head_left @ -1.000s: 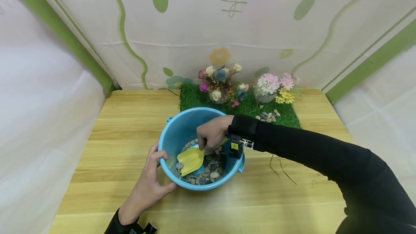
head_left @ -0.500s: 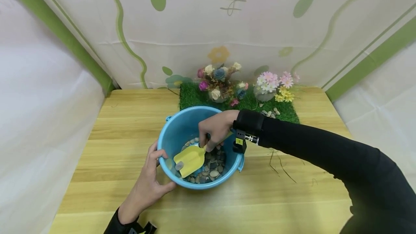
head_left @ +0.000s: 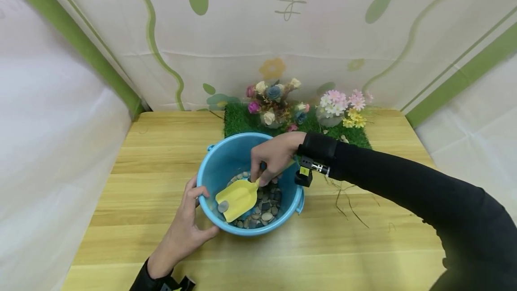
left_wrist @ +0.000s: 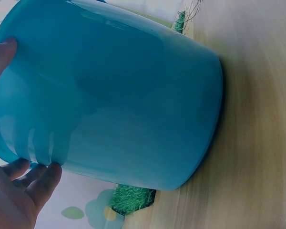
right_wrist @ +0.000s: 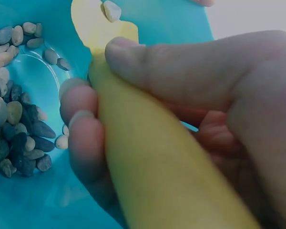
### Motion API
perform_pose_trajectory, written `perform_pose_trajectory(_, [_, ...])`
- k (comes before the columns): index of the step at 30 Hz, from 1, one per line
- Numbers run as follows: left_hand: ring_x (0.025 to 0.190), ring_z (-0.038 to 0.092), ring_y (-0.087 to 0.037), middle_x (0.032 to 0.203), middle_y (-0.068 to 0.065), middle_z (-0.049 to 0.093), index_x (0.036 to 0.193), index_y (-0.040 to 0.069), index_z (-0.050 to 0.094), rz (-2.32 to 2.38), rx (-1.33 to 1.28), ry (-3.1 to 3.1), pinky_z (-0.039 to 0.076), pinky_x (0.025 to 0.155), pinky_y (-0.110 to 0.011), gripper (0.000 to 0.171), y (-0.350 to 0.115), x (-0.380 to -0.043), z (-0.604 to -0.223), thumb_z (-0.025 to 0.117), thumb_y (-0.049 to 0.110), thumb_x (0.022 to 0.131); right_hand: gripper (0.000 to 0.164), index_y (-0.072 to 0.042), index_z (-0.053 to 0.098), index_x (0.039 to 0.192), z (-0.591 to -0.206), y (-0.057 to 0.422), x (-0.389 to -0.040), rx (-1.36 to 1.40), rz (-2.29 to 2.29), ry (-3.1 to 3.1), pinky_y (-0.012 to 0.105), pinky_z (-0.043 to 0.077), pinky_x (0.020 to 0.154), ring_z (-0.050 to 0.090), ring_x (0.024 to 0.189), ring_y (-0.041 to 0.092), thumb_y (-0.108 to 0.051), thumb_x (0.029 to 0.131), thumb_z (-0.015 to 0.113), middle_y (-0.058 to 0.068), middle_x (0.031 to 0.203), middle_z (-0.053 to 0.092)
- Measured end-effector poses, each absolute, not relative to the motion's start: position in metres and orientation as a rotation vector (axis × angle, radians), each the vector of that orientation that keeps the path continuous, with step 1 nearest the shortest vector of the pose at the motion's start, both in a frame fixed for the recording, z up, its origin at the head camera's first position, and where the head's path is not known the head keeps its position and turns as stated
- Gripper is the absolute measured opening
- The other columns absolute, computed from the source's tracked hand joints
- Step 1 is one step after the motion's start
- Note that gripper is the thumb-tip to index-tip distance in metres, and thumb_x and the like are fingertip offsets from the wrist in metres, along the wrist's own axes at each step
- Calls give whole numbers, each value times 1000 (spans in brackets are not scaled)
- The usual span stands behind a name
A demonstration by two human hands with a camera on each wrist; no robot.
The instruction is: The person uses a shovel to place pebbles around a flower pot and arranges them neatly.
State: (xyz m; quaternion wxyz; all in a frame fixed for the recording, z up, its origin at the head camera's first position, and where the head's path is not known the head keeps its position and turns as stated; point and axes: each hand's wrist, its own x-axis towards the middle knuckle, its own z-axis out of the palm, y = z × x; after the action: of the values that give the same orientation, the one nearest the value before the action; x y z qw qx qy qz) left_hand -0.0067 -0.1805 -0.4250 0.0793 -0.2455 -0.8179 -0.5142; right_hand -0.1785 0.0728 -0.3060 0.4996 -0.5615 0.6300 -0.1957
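Observation:
A blue bucket (head_left: pixel 226 145) stands on the wooden table with many pebbles (head_left: pixel 266 216) on its floor. My left hand (head_left: pixel 186 221) holds the bucket's left side, one finger hooked over the rim and the thumb against the outer wall. In the left wrist view, the other fingertips (left_wrist: pixel 45 183) touch that wall. Inside the bucket, my right hand (head_left: pixel 274 158) grips the handle of a yellow toy shovel (head_left: pixel 240 196). Its blade points left, with one grey pebble (head_left: pixel 223 206) near the tip. In the right wrist view, thumb and fingers wrap round the handle (right_wrist: pixel 152 152).
Behind the bucket lies a green turf mat (head_left: pixel 238 120). It bears a pot of mixed roses (head_left: pixel 272 98) and a pot of pink and yellow daisies (head_left: pixel 339 107). Thin dark strands (head_left: pixel 351 208) lie right of the bucket. A printed curtain (head_left: pixel 234 26) hangs behind the table.
My right hand has shifted slightly right and away from me. The shovel blade has moved a little left, then settled, and the grey pebble now sits on it. The left hand keeps its place.

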Motion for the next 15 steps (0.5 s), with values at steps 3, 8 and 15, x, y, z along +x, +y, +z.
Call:
perform_pose_trajectory(3, [133, 39, -44, 159, -14, 23, 123, 6, 38, -1547, -737, -2446, 50, 91, -62, 70, -181, -7, -425, 87, 7, 73, 20, -3, 72, 97, -303, 77, -180, -1375, -507, 1495, 29, 47, 69, 54, 65, 17, -5, 105, 54, 1, 74, 57])
perform_pose_trajectory(8, [132, 39, -46, 159, -16, 23, 123, 6, 38, -1553, -737, -2443, 50, 90, -63, 70, -181, -6, -427, 88, 5, 73, 25, -3, 72, 123, -298, 86, -181, -1331, -530, 1516, 32, 54, 75, 64, 77, 27, -7, 105, 55, 0, 104, 72])
perform_pose_trajectory(15, [131, 40, -47, 158, -19, 23, 123, 6, 38, -1556, -734, -2442, 50, 89, -63, 70, -181, -6, -427, 88, 5, 73, 30, -2, 66, 132, -292, 99, -178, -1258, -554, 1564, 34, 57, 76, 68, 83, 27, -8, 104, 58, 2, 124, 69])
